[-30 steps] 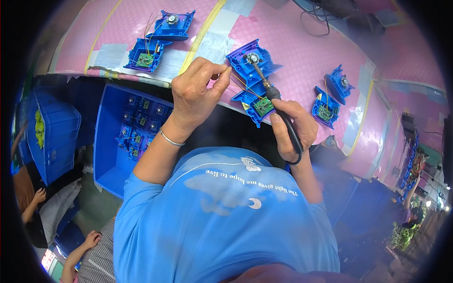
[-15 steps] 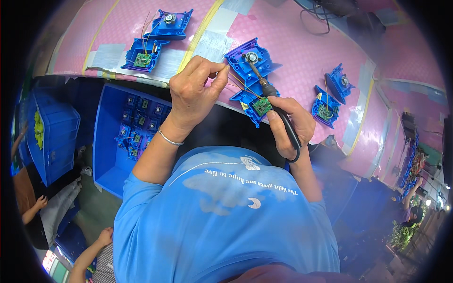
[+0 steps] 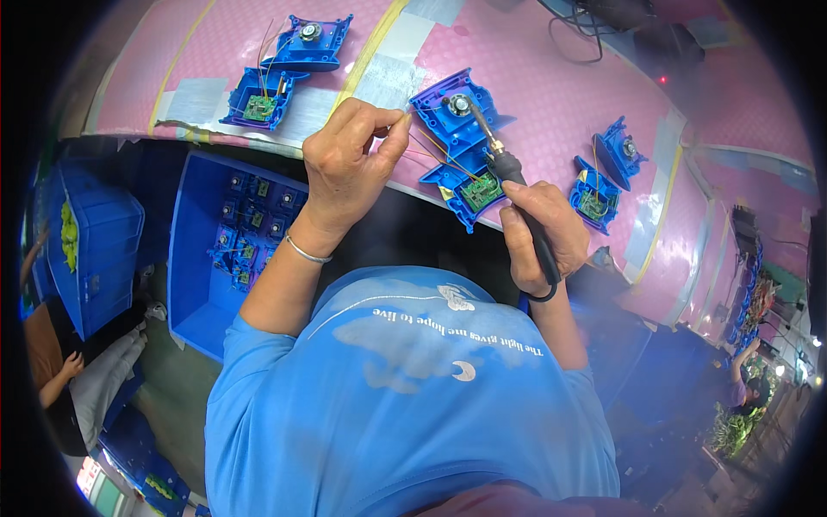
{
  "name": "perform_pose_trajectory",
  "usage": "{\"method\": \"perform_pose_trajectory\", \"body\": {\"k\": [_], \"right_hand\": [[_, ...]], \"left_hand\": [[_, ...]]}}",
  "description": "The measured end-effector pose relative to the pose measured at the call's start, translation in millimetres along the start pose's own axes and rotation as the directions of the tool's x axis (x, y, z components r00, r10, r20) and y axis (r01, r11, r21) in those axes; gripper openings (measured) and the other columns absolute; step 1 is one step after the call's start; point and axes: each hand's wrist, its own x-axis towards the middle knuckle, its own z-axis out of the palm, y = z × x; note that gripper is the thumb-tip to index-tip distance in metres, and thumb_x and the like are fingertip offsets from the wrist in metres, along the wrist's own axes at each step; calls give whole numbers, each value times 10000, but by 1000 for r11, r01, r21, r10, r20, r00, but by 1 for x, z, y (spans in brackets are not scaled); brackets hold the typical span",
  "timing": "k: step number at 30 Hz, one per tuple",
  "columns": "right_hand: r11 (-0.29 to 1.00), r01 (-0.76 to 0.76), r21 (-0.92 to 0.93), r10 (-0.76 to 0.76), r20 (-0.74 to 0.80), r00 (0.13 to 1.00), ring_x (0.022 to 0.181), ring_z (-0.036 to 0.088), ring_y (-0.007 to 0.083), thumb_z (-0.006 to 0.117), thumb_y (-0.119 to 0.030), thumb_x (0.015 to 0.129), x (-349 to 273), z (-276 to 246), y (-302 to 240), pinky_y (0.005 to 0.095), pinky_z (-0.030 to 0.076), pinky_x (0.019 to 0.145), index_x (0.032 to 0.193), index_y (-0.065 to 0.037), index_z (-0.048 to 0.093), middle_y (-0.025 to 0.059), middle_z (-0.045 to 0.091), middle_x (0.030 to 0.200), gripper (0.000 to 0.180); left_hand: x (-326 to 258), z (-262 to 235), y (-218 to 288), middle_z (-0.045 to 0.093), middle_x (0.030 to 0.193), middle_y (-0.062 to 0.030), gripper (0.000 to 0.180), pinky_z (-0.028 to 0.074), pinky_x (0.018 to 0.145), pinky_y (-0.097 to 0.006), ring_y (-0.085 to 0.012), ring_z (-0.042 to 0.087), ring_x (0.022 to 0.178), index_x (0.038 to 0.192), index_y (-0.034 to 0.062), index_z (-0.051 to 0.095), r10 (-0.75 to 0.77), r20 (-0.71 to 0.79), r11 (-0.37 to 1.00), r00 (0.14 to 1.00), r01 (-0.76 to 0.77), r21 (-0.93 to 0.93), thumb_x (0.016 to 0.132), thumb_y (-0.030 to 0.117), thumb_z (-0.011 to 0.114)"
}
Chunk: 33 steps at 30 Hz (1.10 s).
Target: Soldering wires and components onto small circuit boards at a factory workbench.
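Note:
My left hand is raised at the table's front edge, thumb and forefinger pinched on what looks like a thin wire, hard to make out. My right hand grips the black handle of a soldering iron, its metal tip pointing up and left beside a small round speaker. That speaker sits in a blue plastic shell half just right of my left fingertips. Nearer me, a second blue half holds a green circuit board; thin wires run up from it toward the speaker half.
Similar opened blue shells lie on the pink table at left and right. A blue bin below the table edge holds several more. Black cables lie at the back. Another person's hand shows at far left.
My right hand has drawn the soldering iron to the right, its tip leaving the speaker's front. My left hand has shifted slightly left, still pinched. Another person's forearm at lower left has gone from view.

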Motion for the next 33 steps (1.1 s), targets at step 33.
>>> {"method": "perform_pose_trajectory", "body": {"k": [33], "right_hand": [[998, -49, -27, 52, 143, 988, 623, 624, 175, 685, 90, 790, 9, 11, 7, 273, 449, 570, 1071, 54, 744, 114, 666, 739, 289]], "left_hand": [[2, 1, -1, 617, 747, -13, 109, 418, 475, -254, -88, 548, 554, 876, 59, 735, -104, -28, 994, 994, 102, -49, 805, 3, 795]]}}
